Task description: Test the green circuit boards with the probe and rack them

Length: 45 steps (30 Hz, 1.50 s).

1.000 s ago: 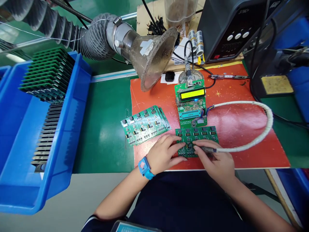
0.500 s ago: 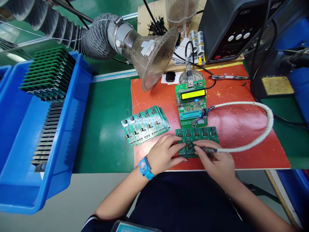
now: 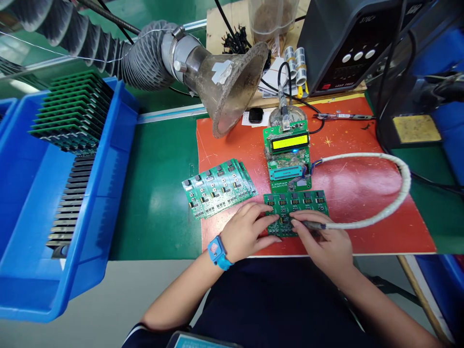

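Note:
A green circuit board panel (image 3: 295,199) with several small two-digit displays lies flat on the orange mat. My left hand (image 3: 244,233) rests at its left edge, fingers spread and fingertips on the board. In my right hand (image 3: 329,244) a dark probe (image 3: 314,224) is pinched, its tip end over the middle of the panel; the fingers hide the exact contact. A white sleeved cable (image 3: 400,181) loops from the probe to the programmer board (image 3: 289,157). That board has a lit yellow-green screen and a teal socket, and sits just behind the panel.
Overlapping circuit boards (image 3: 217,188) lie left of my left hand. A blue bin (image 3: 90,212) at far left holds a rack of upright boards (image 3: 72,108). A fume extractor hood (image 3: 235,87) hangs behind. A soldering station (image 3: 348,53) and a pen (image 3: 344,116) are at the back right.

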Tool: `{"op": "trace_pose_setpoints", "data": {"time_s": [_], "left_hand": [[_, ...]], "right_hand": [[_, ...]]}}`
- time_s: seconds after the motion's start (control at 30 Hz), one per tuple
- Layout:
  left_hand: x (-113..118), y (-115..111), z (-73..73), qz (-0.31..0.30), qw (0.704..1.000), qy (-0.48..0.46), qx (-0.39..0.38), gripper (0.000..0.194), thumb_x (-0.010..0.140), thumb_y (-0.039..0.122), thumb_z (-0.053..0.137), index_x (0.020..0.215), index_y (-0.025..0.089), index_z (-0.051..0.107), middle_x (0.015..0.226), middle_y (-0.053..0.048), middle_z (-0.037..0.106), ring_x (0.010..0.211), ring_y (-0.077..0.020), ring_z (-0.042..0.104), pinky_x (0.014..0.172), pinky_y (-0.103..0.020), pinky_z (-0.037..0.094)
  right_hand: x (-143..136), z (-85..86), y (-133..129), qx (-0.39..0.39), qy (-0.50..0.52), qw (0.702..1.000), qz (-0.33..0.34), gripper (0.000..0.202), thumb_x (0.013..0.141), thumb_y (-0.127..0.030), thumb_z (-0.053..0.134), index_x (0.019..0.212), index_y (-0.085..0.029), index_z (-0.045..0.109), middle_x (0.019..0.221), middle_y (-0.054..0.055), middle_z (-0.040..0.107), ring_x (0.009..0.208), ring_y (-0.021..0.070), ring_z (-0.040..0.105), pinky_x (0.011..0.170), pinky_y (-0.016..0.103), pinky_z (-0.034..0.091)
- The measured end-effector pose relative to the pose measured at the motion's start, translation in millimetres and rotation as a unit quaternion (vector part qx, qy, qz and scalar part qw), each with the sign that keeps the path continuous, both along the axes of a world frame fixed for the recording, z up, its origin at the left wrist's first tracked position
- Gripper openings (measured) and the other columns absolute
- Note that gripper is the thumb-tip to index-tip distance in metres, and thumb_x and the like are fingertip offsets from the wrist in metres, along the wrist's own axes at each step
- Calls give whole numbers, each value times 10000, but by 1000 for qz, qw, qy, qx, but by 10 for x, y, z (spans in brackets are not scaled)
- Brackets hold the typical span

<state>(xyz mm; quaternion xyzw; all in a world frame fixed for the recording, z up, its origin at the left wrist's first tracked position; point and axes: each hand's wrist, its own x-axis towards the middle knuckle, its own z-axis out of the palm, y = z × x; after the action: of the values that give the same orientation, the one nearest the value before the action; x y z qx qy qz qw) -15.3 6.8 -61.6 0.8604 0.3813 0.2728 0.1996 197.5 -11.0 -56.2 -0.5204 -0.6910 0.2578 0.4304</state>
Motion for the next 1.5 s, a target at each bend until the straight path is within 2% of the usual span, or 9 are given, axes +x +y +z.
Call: {"op": "trace_pose_setpoints", "data": {"time_s": [1.07,1.37,1.5], "left_hand": [[0,-3,-6,1,1000,4,2,444,902,508,637,1170,154,635,1159,-132,644,1066,-244,622,922,-407,554],[-13,-6,2,-4,1000,-8,-7,487,897,487,651,1231,138,594,1168,-142,633,1081,-252,618,927,-413,560],[-21,-10,-14,-4,1000,-18,-23,526,895,491,655,1297,168,546,1184,-133,627,1102,-256,617,927,-424,565]], "right_hand": [[-5,-3,22,10,-7,1000,1,67,917,-164,617,939,-208,663,901,52,727,832,197,716,784,337,615],[-3,-2,12,8,-12,1000,-1,63,914,-171,621,932,-205,672,895,54,731,831,195,716,776,324,614],[7,7,21,5,-11,1000,1,69,916,-172,619,933,-205,677,897,50,733,831,191,715,791,330,610]]}}
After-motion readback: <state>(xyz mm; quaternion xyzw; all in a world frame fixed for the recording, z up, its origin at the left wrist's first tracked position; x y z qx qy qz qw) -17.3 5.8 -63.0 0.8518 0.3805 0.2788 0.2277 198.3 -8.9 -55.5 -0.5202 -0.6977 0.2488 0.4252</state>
